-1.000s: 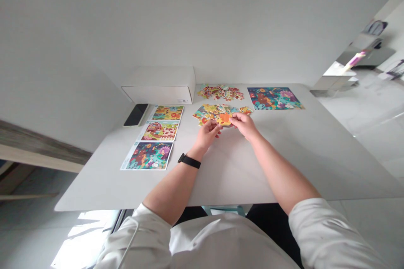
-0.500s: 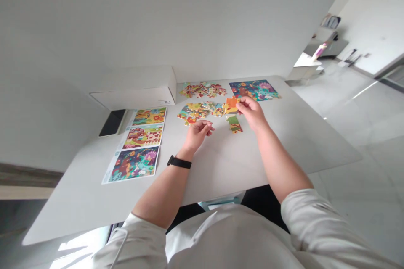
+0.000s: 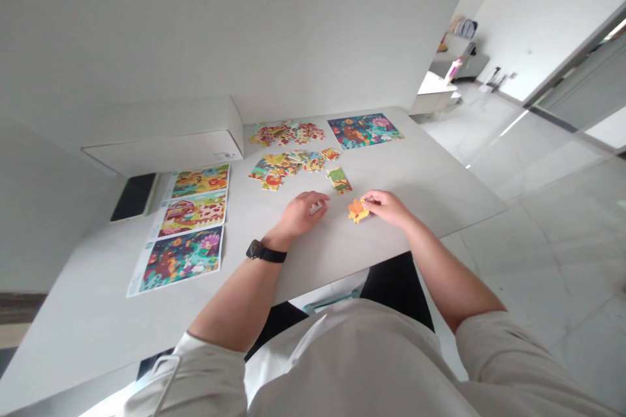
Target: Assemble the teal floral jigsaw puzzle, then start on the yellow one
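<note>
My right hand (image 3: 387, 207) pinches an orange and yellow puzzle piece (image 3: 358, 210) by its right side, low over the near part of the table. To its left, my left hand (image 3: 304, 213) is loosely curved, with thumb and fingers apart and nothing visible between them. A green puzzle section (image 3: 338, 180) showing a branch lies just beyond both hands. Farther back is a loose group of puzzle pieces (image 3: 274, 168) in yellow, teal and orange, with a striped orange piece (image 3: 330, 154) at its right end.
A heap of reddish puzzle pieces (image 3: 288, 133) lies by the wall, left of a dark-blue assembled picture (image 3: 362, 131). On the left are three printed picture sheets (image 3: 190, 214), a black phone (image 3: 133, 197) and a long white box (image 3: 166, 151). The white table (image 3: 293, 273) has its front edge near my body.
My right hand has brought the orange and yellow piece from beside the loose group down toward me, below the green section. My left hand's fingers have spread more. The view has turned rightward.
</note>
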A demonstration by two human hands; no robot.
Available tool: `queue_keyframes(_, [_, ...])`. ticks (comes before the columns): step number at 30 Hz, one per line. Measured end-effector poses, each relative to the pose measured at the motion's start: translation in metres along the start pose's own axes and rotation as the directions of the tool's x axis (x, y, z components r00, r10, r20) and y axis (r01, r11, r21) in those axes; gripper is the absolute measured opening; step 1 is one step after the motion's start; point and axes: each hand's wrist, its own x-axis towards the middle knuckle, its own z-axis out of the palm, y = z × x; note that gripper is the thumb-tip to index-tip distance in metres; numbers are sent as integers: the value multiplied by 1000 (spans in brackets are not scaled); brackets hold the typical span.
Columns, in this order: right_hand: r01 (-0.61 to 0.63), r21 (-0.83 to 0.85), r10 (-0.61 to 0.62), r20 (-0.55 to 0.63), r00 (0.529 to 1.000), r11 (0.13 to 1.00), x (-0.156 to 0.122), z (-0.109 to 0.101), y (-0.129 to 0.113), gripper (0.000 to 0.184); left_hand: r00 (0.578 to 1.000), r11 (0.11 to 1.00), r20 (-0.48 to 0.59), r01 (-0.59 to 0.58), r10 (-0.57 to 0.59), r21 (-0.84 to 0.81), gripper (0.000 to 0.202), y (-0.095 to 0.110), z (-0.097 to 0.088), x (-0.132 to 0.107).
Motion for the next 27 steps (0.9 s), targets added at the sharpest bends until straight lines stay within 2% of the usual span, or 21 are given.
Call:
queue_keyframes(3, [26,-168,-33,-34,999,985,-6,10,0,24,980,981,106,-176,167,81,33,20,8,-7])
queue_keyframes(5, [38,-260,-62,-84,995,965,-8,16,-1,20,959,963,158,-252,235,96,38,29,14,-10])
queue_keyframes(10, [78,-378,-147,-158,976,923,-11,26,1,21,912,924,265,-357,314,134,47,29,27,-13])
queue_keyframes(16, [154,-412,-239,-163,957,898,-11,27,7,21,880,901,335,-405,337,155,46,18,35,-13])
queue_keyframes(21, [199,-393,-256,-95,962,898,-11,24,9,15,887,904,334,-391,320,172,45,17,36,-15])
queue_keyframes(27, [231,-408,-282,-69,957,883,-9,21,13,17,896,917,325,-367,303,155,46,17,36,-17])
